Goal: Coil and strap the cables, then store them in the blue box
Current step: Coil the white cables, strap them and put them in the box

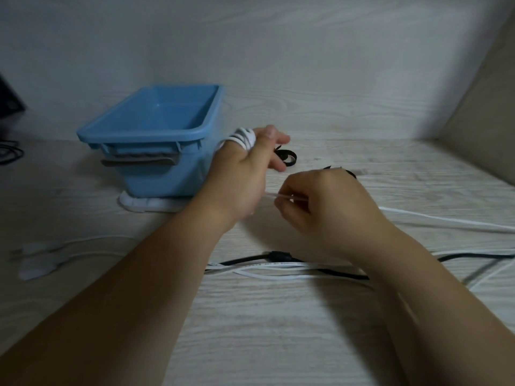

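Cable point(245, 138): coil gripped on left hand point(242, 174) thumb, strand pinched by right hand point(328, 203); box point(145, 134) beside left; pale woodgrain worktop point(278, 335).

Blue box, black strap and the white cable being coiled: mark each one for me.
blue box point(139, 134): head view, on its near rim.
black strap point(292, 158): head view, on the loop's right end.
white cable point(245, 137): head view, on its wound turns.

Quick count from my worktop point(278, 335): one blue box point(164, 178), two black straps point(287, 157) I think, one black cable point(245, 259) up front, and several white cables point(267, 274), too tangled for an exact number.
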